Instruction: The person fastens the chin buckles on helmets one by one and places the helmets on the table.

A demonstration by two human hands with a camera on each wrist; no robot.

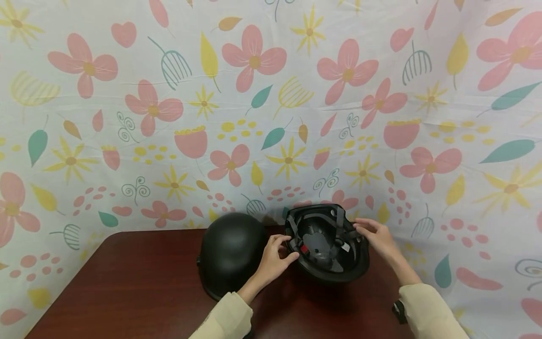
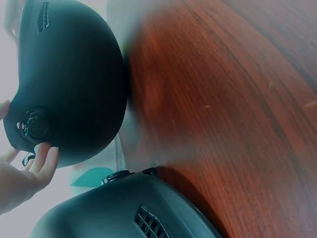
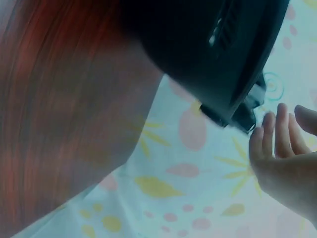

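Observation:
A black helmet (image 1: 323, 247) is tipped back on the table, its opening turned upward toward the head camera. Inside it show grey straps (image 1: 340, 219), dark padding and a small red piece (image 1: 304, 249). My left hand (image 1: 273, 259) grips its left rim, thumb and fingers on either side; in the left wrist view its fingertips press near a round side knob (image 2: 37, 125). At the right rim, my right hand (image 1: 381, 240) has extended, slightly bent fingers; the right wrist view shows them beside a dark fitting (image 3: 243, 118), with contact unclear. A second black helmet (image 1: 233, 252) sits dome up at the left.
The dark red-brown wooden table (image 1: 127, 282) carries both helmets, which stand close together. Behind it hangs a white cloth (image 1: 271, 165) printed with flowers and leaves. A small black device (image 1: 399, 311) shows at the right sleeve.

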